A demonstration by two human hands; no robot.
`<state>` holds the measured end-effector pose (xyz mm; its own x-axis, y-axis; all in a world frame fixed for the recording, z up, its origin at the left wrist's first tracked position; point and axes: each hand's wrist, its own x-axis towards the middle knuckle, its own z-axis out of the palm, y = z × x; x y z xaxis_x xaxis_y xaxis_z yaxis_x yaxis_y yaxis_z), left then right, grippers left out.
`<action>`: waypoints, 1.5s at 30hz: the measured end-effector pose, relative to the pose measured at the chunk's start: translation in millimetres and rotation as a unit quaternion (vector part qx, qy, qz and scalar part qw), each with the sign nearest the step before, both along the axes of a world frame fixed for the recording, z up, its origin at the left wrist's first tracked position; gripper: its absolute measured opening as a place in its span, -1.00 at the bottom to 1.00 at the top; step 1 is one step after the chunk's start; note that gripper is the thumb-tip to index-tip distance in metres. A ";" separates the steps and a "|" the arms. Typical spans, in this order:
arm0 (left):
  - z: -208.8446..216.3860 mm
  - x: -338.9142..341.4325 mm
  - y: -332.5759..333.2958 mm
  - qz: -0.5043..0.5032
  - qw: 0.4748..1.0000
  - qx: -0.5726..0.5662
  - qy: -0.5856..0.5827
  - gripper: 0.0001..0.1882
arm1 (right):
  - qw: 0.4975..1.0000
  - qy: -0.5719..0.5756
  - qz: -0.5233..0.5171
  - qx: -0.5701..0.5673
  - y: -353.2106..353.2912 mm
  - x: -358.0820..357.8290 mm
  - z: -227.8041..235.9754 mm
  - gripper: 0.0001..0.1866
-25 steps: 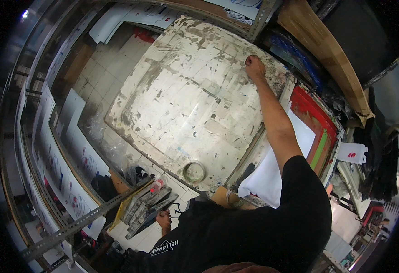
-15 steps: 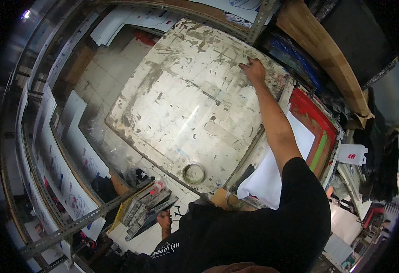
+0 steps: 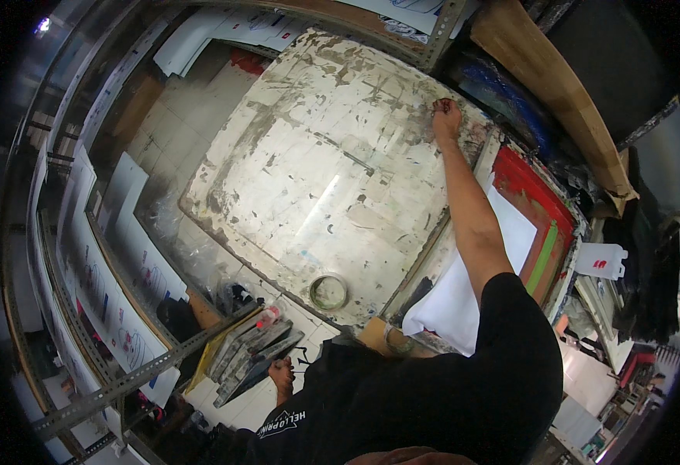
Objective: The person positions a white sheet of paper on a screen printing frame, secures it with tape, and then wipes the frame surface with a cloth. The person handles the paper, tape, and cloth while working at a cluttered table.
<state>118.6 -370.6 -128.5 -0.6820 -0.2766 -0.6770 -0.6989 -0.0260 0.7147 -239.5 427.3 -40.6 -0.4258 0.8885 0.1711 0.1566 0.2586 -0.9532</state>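
Note:
A large white board (image 3: 301,178), worn and stained with grey patches, lies before me. My right hand (image 3: 447,118) is over its far right part, with the arm stretched out. The fingers are curled together, and whatever they may hold is too small to make out. Low at my left side hangs my left hand (image 3: 281,375), its fingers curled in; I cannot make out anything in them. Beside it, several dark-edged flat frames (image 3: 251,353) lean in a stack. A roll of tape (image 3: 328,294) rests on the board's near edge.
Metal racks with printed white sheets (image 3: 115,310) line the left. To the right lie a white sheet (image 3: 503,240) and a red-edged frame (image 3: 538,190) with a green strip. A long cardboard piece (image 3: 553,97) slants at the far right. Clear plastic (image 3: 189,248) lies by the board's left side.
My right hand has shifted slightly to the right over the board, and its fingers have gone from extended to curled in. The left hand stays about where it was.

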 end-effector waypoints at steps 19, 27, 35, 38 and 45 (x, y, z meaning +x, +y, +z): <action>221.5 -158.6 237.7 -0.531 0.837 0.116 0.055 -0.73 | 0.959 0.089 0.231 -0.139 -158.3 345.7 268.0 -0.66; 174.0 -127.5 339.9 -0.590 0.776 0.213 0.067 -0.78 | 0.931 0.225 0.040 -0.285 -231.8 581.2 203.0 -0.85; 183.1 -108.8 345.9 -0.520 0.831 0.187 0.071 -0.66 | 0.943 0.087 -0.092 -0.309 -308.6 691.9 142.5 -0.92; 198.1 -99.3 341.4 -0.487 0.849 0.189 0.075 -0.64 | 0.941 0.011 -0.048 -0.334 -328.0 704.4 128.8 -0.95; 288.9 -96.7 385.6 -0.388 0.859 0.221 0.252 -0.71 | 0.942 -0.052 -0.019 -0.330 -312.6 684.6 117.2 -0.73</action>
<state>21.9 15.1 160.4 -0.7818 0.6016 -0.1638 -0.2333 -0.0386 0.9717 445.1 114.7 76.7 -0.3762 0.8015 -0.4647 0.2558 -0.3922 -0.8836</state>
